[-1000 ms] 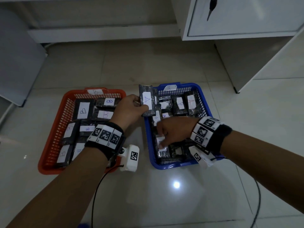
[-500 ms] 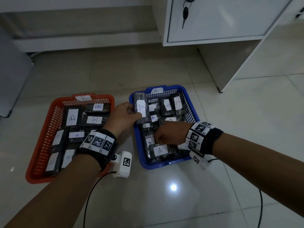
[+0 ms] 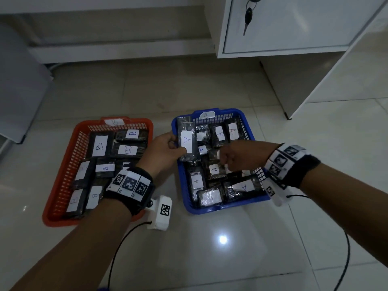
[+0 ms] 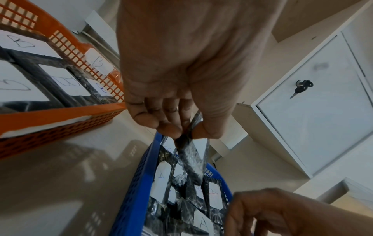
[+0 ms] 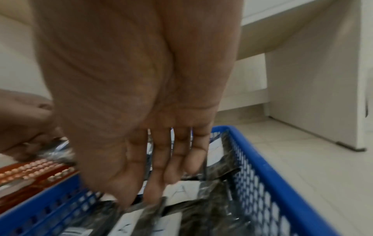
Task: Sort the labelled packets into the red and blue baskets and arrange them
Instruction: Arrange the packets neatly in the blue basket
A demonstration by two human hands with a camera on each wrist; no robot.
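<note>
The red basket point(image 3: 63, 185) point(image 4: 60, 115) on the left holds black packets labelled B. On the right, the blue basket point(image 3: 220, 208) point(image 4: 131, 199) point(image 5: 268, 167) holds black packets labelled A. My left hand point(image 3: 178, 147) point(image 4: 186, 133) pinches a black packet with a white A label point(image 3: 186, 141) point(image 4: 193, 159) by its edge, over the blue basket's rear left part. My right hand point(image 3: 225, 164) point(image 5: 145, 191) reaches down into the middle of the blue basket. Its fingers are fairly straight and their tips touch the packets there; the right wrist view is blurred.
Both baskets stand on a glossy tiled floor point(image 3: 210, 259). A white cabinet point(image 3: 294, 28) with keys in its lock stands at the back right, its side panel reaching the floor near the blue basket. A grey panel point(image 3: 16, 91) is at the left.
My left hand has carried the A packet from the gap between the baskets to over the blue basket's rear left. My right hand moved from the basket's front left to its middle.
</note>
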